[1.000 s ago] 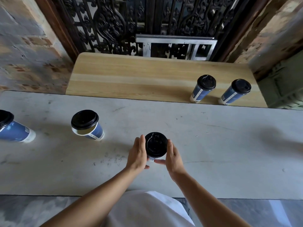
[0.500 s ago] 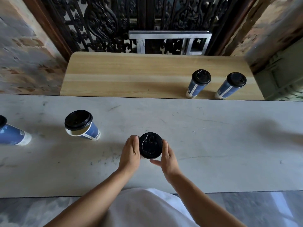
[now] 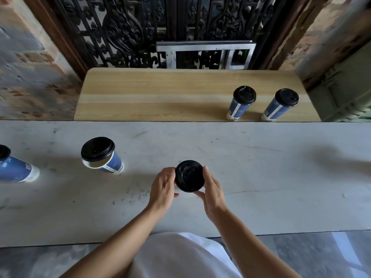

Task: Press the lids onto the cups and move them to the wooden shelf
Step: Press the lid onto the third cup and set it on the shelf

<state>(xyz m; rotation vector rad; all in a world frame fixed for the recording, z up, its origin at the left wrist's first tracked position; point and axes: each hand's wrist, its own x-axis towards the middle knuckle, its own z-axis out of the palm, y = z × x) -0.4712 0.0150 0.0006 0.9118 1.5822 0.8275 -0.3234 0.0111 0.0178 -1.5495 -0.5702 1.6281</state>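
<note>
A blue paper cup with a black lid (image 3: 189,178) stands on the grey table (image 3: 271,177) right in front of me. My left hand (image 3: 163,187) and my right hand (image 3: 212,190) clasp it from either side, fingers at the lid's rim; the cup's body is mostly hidden under the lid. To the left, another cup (image 3: 102,156) carries a lid that sits loose and tilted, showing a gap above the rim. A third cup (image 3: 14,167) is cut off by the left edge. On the wooden shelf (image 3: 160,97), two lidded cups (image 3: 241,102) (image 3: 281,104) stand at the right.
Behind the shelf rise a black ornamental iron grille (image 3: 140,31) and a metal frame (image 3: 204,54). Brick walls flank both sides. A green crate (image 3: 345,91) sits at the right of the shelf. The table's near edge runs just in front of my body.
My hands stay around the cup in front of me; the fingers have shifted slightly along the lid's rim. The other cups have not moved.
</note>
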